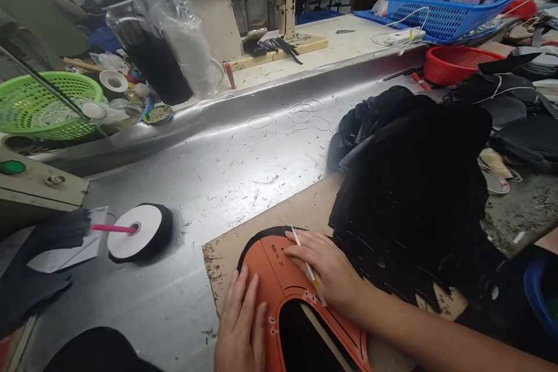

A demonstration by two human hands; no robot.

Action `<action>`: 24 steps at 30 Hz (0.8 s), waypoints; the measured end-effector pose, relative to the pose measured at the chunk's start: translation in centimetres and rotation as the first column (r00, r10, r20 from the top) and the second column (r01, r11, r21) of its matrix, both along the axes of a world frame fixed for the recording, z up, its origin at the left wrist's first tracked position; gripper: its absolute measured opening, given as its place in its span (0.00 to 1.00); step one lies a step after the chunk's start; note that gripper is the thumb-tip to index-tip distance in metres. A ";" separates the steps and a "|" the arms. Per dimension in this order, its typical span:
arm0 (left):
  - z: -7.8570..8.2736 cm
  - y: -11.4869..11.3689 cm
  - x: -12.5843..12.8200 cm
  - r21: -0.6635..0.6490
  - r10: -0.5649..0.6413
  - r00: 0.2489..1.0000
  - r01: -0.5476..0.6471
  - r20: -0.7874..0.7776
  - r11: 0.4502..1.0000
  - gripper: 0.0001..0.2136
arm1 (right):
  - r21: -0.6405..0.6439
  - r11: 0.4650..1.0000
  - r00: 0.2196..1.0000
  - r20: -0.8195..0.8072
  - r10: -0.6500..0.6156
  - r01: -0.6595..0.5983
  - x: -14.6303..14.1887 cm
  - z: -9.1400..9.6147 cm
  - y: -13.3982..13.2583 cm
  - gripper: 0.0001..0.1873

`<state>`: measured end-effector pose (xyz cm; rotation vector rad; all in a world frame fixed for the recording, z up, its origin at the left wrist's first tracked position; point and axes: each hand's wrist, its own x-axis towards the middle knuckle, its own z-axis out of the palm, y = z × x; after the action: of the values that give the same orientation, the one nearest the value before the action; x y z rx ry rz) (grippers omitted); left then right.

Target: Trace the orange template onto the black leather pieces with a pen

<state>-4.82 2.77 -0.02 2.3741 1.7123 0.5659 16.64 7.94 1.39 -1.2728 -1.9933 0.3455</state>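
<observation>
An orange curved template [279, 279] lies on a black cut piece [257, 239] on a brown board [226, 256] near the front edge. My left hand [241, 325] rests flat on the template's left side, fingers stretched out. My right hand [325, 270] presses on the template's upper right and grips a thin white marking pen [307, 267], its tip pointing away from me.
A big heap of black cut pieces [414, 186] sits right of the board. A black tape roll [142, 231] with a pink stick lies at the left on the metal table [218, 180]. Green basket [47, 104], red basket [457, 63], blue basket [457, 0] stand farther back. Rubber bands [305, 113] lie mid-table.
</observation>
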 end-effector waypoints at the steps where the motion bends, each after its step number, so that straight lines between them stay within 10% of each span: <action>1: -0.1 0.1 -0.1 -0.005 -0.014 1.000 0.014 -0.011 1.000 0.26 | -0.007 1.000 1.000 0.004 -0.001 0.001 0.0 -0.1 0.0 0.10; 24: 0.6 1.3 0.8 -0.049 0.057 0.987 -0.050 0.148 0.998 0.21 | -0.134 0.991 1.000 0.027 0.016 -0.012 0.3 -1.0 0.2 0.12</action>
<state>-4.03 4.07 0.57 2.2007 1.7094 0.6876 16.98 8.10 0.43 -1.3536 -2.0316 0.4779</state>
